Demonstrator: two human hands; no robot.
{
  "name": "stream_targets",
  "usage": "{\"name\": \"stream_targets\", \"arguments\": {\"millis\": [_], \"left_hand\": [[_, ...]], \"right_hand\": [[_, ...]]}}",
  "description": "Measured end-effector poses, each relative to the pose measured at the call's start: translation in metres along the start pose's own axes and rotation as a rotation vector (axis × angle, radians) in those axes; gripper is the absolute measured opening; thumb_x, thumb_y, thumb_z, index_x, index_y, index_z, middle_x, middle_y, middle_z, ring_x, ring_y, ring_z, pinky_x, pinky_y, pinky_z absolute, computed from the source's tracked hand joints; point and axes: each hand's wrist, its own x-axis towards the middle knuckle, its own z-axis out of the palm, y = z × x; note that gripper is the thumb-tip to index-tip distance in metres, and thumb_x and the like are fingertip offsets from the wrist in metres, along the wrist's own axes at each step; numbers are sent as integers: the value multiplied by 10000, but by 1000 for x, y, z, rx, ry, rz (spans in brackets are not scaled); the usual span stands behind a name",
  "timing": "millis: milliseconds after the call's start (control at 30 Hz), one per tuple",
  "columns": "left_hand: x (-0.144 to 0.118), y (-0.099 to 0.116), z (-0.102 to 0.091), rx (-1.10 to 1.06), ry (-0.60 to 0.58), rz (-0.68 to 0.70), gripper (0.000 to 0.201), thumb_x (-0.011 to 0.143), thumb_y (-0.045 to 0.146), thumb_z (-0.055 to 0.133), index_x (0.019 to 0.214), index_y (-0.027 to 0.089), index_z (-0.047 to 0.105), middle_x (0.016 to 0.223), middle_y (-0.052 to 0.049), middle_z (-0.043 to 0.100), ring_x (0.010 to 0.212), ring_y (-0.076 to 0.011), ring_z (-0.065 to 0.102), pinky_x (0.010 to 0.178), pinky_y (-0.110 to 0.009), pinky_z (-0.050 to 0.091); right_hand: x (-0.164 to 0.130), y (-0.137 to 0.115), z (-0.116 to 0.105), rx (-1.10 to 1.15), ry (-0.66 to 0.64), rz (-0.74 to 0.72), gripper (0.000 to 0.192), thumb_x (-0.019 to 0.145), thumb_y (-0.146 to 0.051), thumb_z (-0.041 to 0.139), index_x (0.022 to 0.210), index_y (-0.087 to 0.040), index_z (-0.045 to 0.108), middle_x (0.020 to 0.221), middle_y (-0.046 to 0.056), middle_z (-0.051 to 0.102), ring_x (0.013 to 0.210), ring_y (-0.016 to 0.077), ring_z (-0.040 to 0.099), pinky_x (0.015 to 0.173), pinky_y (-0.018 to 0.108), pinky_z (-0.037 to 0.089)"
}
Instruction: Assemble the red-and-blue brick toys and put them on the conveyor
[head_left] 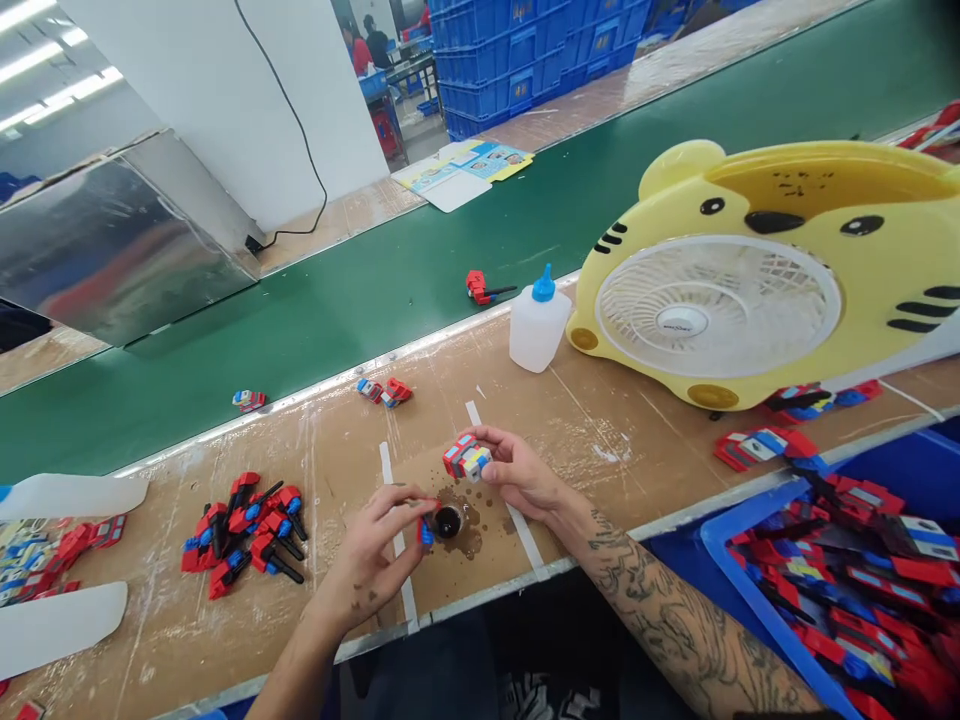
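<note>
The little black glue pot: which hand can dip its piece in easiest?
Probably the left hand. Its fingers pinch a small red-blue piece right beside the black pot, while the right hand holds a toy block farther back.

a worn brown bench [645,440] runs beside a green conveyor belt [420,270]. on the bench lie a heap of red, blue and black toy parts [247,535], 2 small toy pieces [384,391] near its far edge, a white squeeze bottle with a blue cap [537,322], a yellow tiger-face fan [757,275], white tape strips [395,520] and a small dark pot [448,520] amid stains. a red part [484,288] and another toy piece [248,400] lie on the belt.
</note>
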Motion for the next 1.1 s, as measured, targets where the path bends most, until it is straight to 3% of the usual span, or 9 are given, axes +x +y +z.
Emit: {"name": "stream_targets", "arguments": {"millis": [167, 367, 500, 567, 667, 767, 900, 1033, 1100], "left_hand": [[11, 10, 11, -576, 446, -364, 406, 734, 285, 802, 1113, 180, 701, 1083, -101, 713, 1014, -267, 674, 955, -389, 527], [24, 16, 9, -644, 414, -417, 437, 721, 284, 814, 1131, 170, 717, 1070, -104, 733, 1000, -271, 680, 931, -370, 532], [23, 9, 11, -709, 439, -457, 467, 722, 299, 808, 1153, 150, 709, 1115, -111, 727, 1020, -289, 683, 952, -403, 529], [25, 10, 16, -762, 465, -454, 421, 759, 316, 775, 1135, 142, 697, 1124, -114, 720, 1051, -287, 673, 973, -403, 516], [34, 17, 26, -846, 569, -385, 412, 745, 290, 783, 1110, 165, 639, 1132, -106, 695, 1081, -260, 656, 967, -353, 508], [49, 21, 29, -802, 774, -344, 481, 682, 239, 816, 1090, 195, 564, 1050, -70, 680, 971, -211, 665, 855, -284, 524], [76, -5, -1, -579, 821, -315, 443, 714, 269, 782, 1087, 188, 557, 1018, -65, 678, 934, -201, 657, 829, -281, 502], [126, -61, -59, -212, 662, -375, 616, 719, 304, 782, 1254, 168, 510, 1067, -81, 677, 952, -208, 650, 866, -305, 483], [163, -89, -86, 116, 477, -477, 673, 741, 327, 769, 1320, 155, 472, 1116, -97, 674, 1005, -219, 638, 898, -318, 469]], "right_hand": [[-6, 4, 4, -68, 36, -5, 566, 576, -208, 929, 1089, -213, 689, 1068, 43, 711, 933, 156, 667, 799, 241, 506], [-1, 9, 17, -231, 14, -45, 578, 597, -216, 921, 1108, -231, 653, 1092, 54, 709, 982, 189, 669, 843, 288, 524], [-2, 6, 29, -585, 33, -147, 581, 632, -235, 904, 1138, -234, 618, 1114, 74, 698, 1051, 240, 652, 955, 389, 504], [-4, 6, 39, -863, 78, -249, 550, 684, -265, 872, 1169, -244, 614, 1125, 81, 688, 1031, 257, 651, 957, 422, 505], [1, 12, 59, -1218, 75, -545, 463, 800, -222, 751, 1233, -267, 595, 1144, 94, 675, 1040, 276, 637, 929, 444, 515], [17, 24, 77, -1335, 11, -854, 463, 869, -123, 605, 1302, -274, 542, 1161, 118, 657, 1091, 279, 614, 928, 455, 518], [47, 28, 85, -1358, 25, -861, 499, 891, -175, 615, 1366, -263, 490, 1224, 140, 613, 1160, 292, 578, 980, 485, 498], [63, 13, 66, -1338, -15, -684, 596, 838, -295, 726, 1385, -268, 490, 1333, 131, 556, 1219, 321, 529, 1055, 523, 436], [64, 5, 53, -1300, 14, -645, 559, 817, -309, 752, 1332, -275, 536, 1269, 119, 589, 1113, 310, 575, 994, 501, 474]]}}
